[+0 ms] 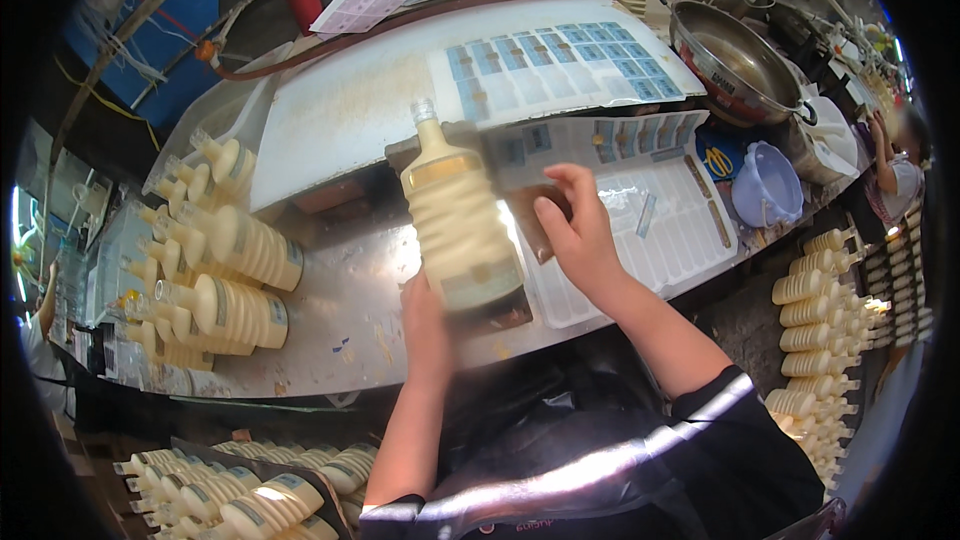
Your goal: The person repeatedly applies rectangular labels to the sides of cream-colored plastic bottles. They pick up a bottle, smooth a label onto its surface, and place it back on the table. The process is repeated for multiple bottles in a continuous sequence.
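Observation:
A large cream bottle (455,215) with wavy ribbed sides, a clear neck and a gold band at its shoulder lies in front of me, neck pointing away. Beneath it, parts of a dark support (515,310) show. My left hand (425,310) is closed against the bottle's lower left side, slightly blurred, its fingers partly hidden. To the right of the bottle, my right hand (580,225) has bent fingers around a flat brown piece (533,222). That piece is close to the bottle's side; whether they touch is unclear.
Filled bottles (235,240) lie grouped on the left; more (280,510) sit below and at right (810,310). Label sheets (550,60) cover a white board (340,90). A ridged white tray (620,270), purple bucket (767,185) and metal pan (735,50) stand right. Another person (895,165) is far right.

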Tool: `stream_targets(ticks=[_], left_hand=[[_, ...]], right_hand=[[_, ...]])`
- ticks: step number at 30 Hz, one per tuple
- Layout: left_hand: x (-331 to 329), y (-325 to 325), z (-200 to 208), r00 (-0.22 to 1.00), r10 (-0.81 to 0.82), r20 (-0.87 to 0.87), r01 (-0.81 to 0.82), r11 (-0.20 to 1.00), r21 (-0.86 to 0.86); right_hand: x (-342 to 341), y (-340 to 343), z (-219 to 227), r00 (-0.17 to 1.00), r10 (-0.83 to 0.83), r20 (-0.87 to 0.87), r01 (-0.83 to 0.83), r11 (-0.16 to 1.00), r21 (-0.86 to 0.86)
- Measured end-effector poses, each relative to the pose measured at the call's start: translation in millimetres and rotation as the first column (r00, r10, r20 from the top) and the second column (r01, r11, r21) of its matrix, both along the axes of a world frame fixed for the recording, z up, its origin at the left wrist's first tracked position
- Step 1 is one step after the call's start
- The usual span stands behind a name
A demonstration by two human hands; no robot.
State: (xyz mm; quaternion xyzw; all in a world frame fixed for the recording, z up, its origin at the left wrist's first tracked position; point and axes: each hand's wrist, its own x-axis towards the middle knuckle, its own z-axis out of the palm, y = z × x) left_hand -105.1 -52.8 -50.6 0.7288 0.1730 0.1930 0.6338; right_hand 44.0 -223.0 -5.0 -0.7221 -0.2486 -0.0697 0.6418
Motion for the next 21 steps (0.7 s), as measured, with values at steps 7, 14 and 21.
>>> stream_targets(ticks=[7, 14, 21], left_hand=[[-3, 3, 3, 0.998, -0.019, -0.067, 0.045, 0.908, 0.416], [-2, 5, -10, 0.998, 0.048, 0.049, -0.065, 0.892, 0.447], [2, -5, 26, 0.975, 0.103, 0.198, -0.208, 0.740, 0.640]], right_hand=[[25, 58, 29, 0.999, -0.017, 0.029, 0.023, 0.978, -0.206], [40, 53, 6, 0.991, -0.105, 0.086, 0.120, 0.971, -0.204], [-6, 42, 48, 0.871, 0.126, 0.475, -0.070, 0.989, -0.134]])
